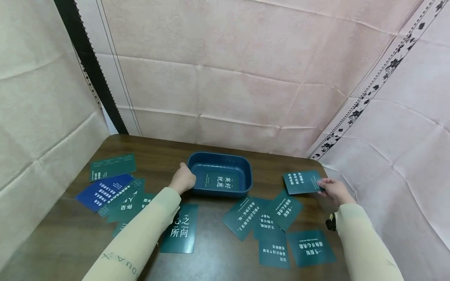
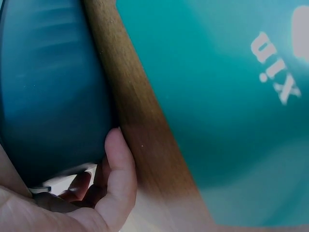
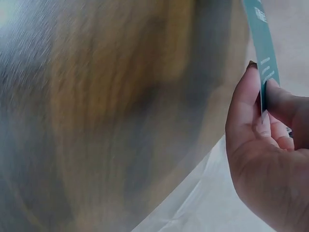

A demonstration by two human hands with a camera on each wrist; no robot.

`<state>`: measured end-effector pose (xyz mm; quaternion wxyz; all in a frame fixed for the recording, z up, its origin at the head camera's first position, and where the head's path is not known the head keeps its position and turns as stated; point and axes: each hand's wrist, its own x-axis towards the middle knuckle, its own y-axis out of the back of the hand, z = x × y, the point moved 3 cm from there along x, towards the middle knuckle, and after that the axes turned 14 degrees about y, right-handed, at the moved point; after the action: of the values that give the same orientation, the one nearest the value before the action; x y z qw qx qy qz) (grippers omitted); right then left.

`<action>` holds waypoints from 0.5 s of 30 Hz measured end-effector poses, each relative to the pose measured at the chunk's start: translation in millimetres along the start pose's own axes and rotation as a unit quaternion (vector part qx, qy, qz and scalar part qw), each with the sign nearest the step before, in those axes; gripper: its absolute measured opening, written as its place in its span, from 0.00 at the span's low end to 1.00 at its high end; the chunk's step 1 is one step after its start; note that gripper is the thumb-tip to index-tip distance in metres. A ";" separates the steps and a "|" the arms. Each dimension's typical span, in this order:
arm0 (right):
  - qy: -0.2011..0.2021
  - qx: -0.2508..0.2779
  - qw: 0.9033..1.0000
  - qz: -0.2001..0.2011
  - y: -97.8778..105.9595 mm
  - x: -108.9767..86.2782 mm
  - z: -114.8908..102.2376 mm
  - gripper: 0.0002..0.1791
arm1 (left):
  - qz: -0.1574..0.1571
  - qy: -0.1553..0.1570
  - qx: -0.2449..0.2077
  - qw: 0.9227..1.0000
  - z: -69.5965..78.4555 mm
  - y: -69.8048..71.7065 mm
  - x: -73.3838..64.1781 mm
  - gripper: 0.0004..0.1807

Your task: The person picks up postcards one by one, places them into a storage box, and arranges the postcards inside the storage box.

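Observation:
My left hand (image 1: 183,179) grips the left end of a dark blue plastic tray (image 1: 249,175); the left wrist view shows its fingers (image 2: 120,179) bent around the tray's end (image 2: 53,87). A green card (image 1: 223,180) with white lettering lies inside the tray. At the right, my right hand (image 1: 334,190) pinches another green card (image 1: 300,183) by its right edge. From the right wrist that card (image 3: 264,48) appears nearly edge-on between thumb and fingers, raised off the table.
Overlapping green cards (image 1: 242,218) lie right of centre, with one (image 1: 311,248) near the right sleeve. On the left are more green cards (image 1: 112,168) and a blue card (image 1: 103,193). Another card (image 1: 179,234) sits partly under the left forearm. Pale cloth (image 1: 225,86) hangs around the wooden table (image 1: 211,265).

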<state>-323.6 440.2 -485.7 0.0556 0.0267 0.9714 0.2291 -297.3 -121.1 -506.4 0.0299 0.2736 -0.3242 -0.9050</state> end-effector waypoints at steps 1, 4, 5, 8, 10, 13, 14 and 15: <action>-0.002 0.013 1.000 0.002 -1.5 -1.0 -3.2 0.21 | -0.001 0.001 -0.001 1.000 0.1 0.2 -0.1 0.40; 0.002 0.053 0.999 0.002 -9.5 -3.7 -14.6 0.26 | 0.001 0.003 0.000 1.000 0.3 0.6 -0.1 0.40; 0.006 0.068 0.998 0.002 -13.1 -4.5 -18.7 0.27 | 0.001 0.004 -0.001 1.000 0.3 0.6 0.2 0.40; 0.015 0.108 0.994 0.003 -25.7 -5.6 -30.2 0.29 | -0.001 0.007 -0.003 1.000 0.3 0.2 1.0 0.40; 0.026 0.122 0.992 0.002 -35.1 -5.9 -38.4 0.29 | -0.003 0.009 -0.005 1.000 0.4 -0.2 1.5 0.40; 0.045 0.121 0.992 -0.002 -49.1 -6.2 -51.1 0.28 | -0.009 0.015 -0.008 1.000 0.7 -0.4 1.7 0.40; 0.052 0.118 0.992 -0.004 -53.6 -6.4 -55.3 0.27 | -0.010 0.016 -0.008 1.000 0.8 -0.4 1.8 0.40; 0.059 0.115 0.992 -0.004 -58.0 -7.2 -59.9 0.26 | -0.011 0.017 -0.009 1.000 0.9 -0.3 1.7 0.40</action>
<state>-325.2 361.4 -457.7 -0.0044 0.0157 0.9931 0.1164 -299.1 -120.7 -506.8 0.0283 0.2922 -0.3123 -0.9035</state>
